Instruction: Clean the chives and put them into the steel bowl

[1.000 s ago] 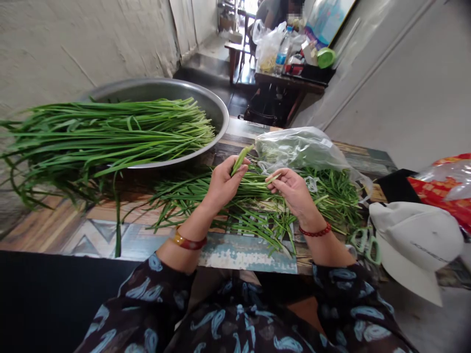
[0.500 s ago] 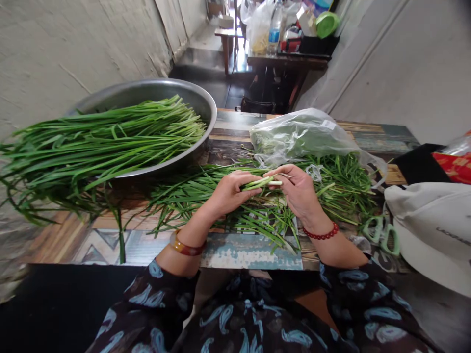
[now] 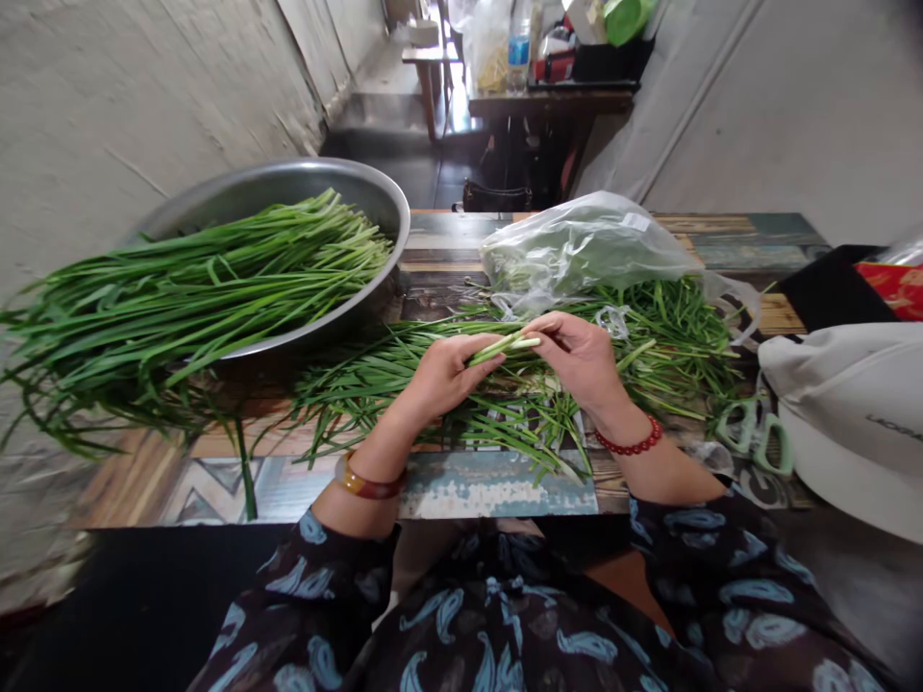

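Note:
My left hand (image 3: pixel 448 373) is closed around a few green stalks (image 3: pixel 497 350), whose pale ends point to the right. At those ends, the thumb and fingers of my right hand (image 3: pixel 578 358) pinch together; what is between them is too small to tell. Under and around both hands, loose green stalks (image 3: pixel 361 370) lie spread on the patterned table (image 3: pixel 497 485). A large metal basin (image 3: pixel 399 197) at the left holds a thick heap of long green stalks (image 3: pixel 237 274), their leaves hanging over its left side.
A clear plastic bag (image 3: pixel 591 245) with greens lies behind my right hand. Green-handled scissors (image 3: pixel 754 437) and a pale cap (image 3: pixel 855 413) sit at the right. Farther back, another table (image 3: pixel 555 101) holds a bottle (image 3: pixel 518 48) and bags. A wall rises on the left.
My right fingers have shifted slightly left and closed nearer the stalk ends; the thin strand seen there earlier no longer shows. The camera view has shifted slightly.

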Demonstrator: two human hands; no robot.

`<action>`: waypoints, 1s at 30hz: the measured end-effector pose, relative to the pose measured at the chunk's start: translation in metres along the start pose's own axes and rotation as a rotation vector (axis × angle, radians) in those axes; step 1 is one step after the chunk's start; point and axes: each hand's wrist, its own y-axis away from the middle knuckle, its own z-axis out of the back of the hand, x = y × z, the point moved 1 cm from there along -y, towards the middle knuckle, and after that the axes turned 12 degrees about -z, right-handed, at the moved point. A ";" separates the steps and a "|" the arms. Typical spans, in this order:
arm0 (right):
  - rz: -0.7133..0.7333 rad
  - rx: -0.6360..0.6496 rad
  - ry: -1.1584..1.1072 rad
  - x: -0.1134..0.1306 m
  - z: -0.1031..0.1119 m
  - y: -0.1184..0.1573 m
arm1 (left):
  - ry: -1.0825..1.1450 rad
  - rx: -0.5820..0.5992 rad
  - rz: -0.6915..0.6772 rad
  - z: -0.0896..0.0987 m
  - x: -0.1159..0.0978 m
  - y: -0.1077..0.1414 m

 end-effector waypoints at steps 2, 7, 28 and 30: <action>0.021 0.018 0.038 0.003 0.002 0.000 | -0.038 0.004 -0.003 -0.001 0.001 0.000; -0.073 -0.041 -0.007 0.001 0.010 -0.005 | 0.095 -0.354 0.068 0.015 0.003 0.002; 0.295 0.073 0.525 -0.003 0.011 -0.003 | -0.119 -0.971 -0.076 0.037 0.004 0.008; 0.318 0.087 0.514 0.000 0.007 0.000 | -0.230 -0.693 -0.077 0.024 0.002 0.008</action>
